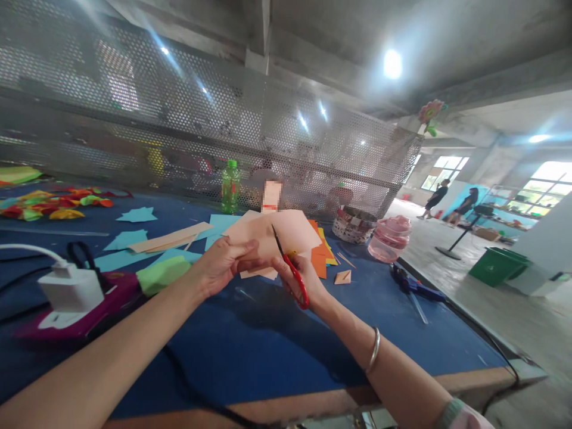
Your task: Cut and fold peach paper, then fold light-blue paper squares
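Note:
My left hand (223, 262) pinches the near edge of a pale peach paper sheet (295, 232), holding it up above the blue table (268, 345). My right hand (304, 277) grips red-handled scissors (292, 271), fingers through the loops. The dark blades point up and away and lie against the peach sheet. A metal bangle sits on my right wrist.
Blue, tan and orange paper pieces (179, 238) lie on the table. A green bottle (230, 186), a woven basket (355, 223) and a pink jar (389, 238) stand behind. A white charger (71, 289) on a magenta item is left; a glue gun (413, 286) right. Perforated metal screen behind.

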### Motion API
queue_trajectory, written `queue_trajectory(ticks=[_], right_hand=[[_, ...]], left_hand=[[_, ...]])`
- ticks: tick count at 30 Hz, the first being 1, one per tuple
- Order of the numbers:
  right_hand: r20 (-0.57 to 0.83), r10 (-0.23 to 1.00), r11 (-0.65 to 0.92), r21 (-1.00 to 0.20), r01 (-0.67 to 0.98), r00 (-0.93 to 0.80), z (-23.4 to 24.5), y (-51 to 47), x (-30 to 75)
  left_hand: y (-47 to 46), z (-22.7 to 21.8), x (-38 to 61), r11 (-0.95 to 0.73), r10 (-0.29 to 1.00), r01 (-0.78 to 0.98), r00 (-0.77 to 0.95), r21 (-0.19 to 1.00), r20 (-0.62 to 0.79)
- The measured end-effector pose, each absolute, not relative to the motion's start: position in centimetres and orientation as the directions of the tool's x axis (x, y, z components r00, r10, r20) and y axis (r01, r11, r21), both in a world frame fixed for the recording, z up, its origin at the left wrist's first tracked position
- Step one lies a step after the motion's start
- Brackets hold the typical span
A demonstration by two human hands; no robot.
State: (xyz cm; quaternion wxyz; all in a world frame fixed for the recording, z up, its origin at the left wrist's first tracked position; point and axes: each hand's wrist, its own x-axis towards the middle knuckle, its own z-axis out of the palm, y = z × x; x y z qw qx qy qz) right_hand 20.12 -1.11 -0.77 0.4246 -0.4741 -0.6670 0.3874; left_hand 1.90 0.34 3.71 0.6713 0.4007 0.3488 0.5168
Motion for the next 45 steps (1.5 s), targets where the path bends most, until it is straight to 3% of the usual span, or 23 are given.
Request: queue_trajectory(ticks=[8, 17, 23, 28, 34, 45], right_hand=[[0.238, 0.952, 0.284, -0.922, 0.263, -0.191, -0.3, -1.4, 20.1], [0.002, 0.914, 0.127, -0.951, 0.281, -0.405, 1.3, -2.2, 20.6], [-0.029, 0.912, 0.099, -0.953, 0.287, -0.409, 1.6, -2.2, 21.1], [0.023, 0.903, 0.127, -0.969, 0.213, -0.43, 1.8, -2.0, 21.0], [0.129, 0.938, 0.23, -0.926, 0.299, -0.323, 0.7, -1.6, 20.9], [0.246, 0.917, 0.341, -0.89, 0.301, -0.313, -0.8, -1.3, 20.9]], left_hand=[[0.2, 3.7, 1.9, 0.162, 0.963, -0.41, 0.263, 0.898, -0.053], [1.4, 3.7, 0.7, 0.013, 0.996, -0.356, 0.088, 0.934, 0.02], [1.2, 3.9, 0.9, 0.032, 0.996, -0.297, 0.084, 0.954, -0.008], [0.6, 3.8, 1.5, 0.088, 0.988, -0.314, 0.149, 0.945, -0.042], [0.4, 3.4, 1.6, 0.264, 0.935, -0.371, 0.327, 0.891, -0.141], [0.1, 3.1, 2.1, 0.323, 0.914, -0.39, 0.365, 0.862, -0.177]])
